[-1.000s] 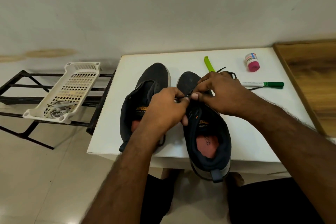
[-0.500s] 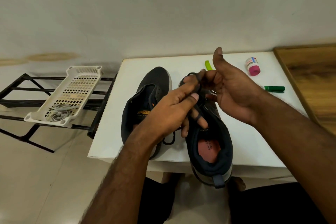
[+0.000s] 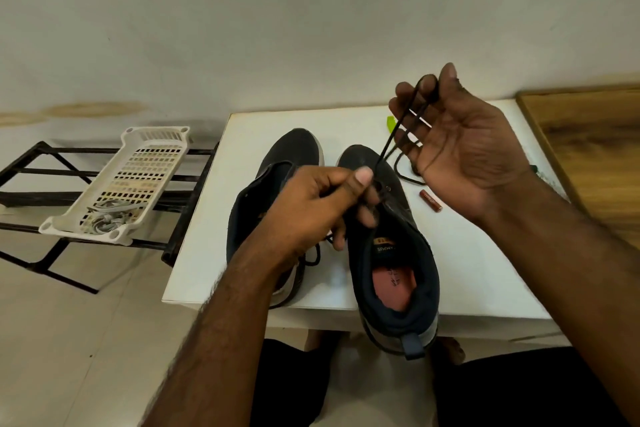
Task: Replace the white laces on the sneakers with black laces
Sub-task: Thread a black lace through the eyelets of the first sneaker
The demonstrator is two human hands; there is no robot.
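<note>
two hands work: right hand (image 3: 460, 149) loops black lace (image 3: 391, 135) at one o'clock; left hand (image 3: 318, 204) pinches it at the right sneaker (image 3: 394, 253).

Both sneakers (image 3: 388, 218) are dark navy, nearly black, the right one with a salmon-pink insole (image 3: 393, 288) and an orange tongue tag. The lace (image 3: 398, 125) is black, the table (image 3: 485, 270) white. The perforated white basket (image 3: 138, 170) sits on a black rack (image 3: 31, 177). A small reddish-brown battery (image 3: 431, 200) lies nearby.

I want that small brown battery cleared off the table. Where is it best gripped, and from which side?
Pinch the brown battery across its middle, coming from above. It lies flat on the white table, slanting beside the right sneaker, with both long sides free. The right hand is nearest but holds the black lace.
</note>
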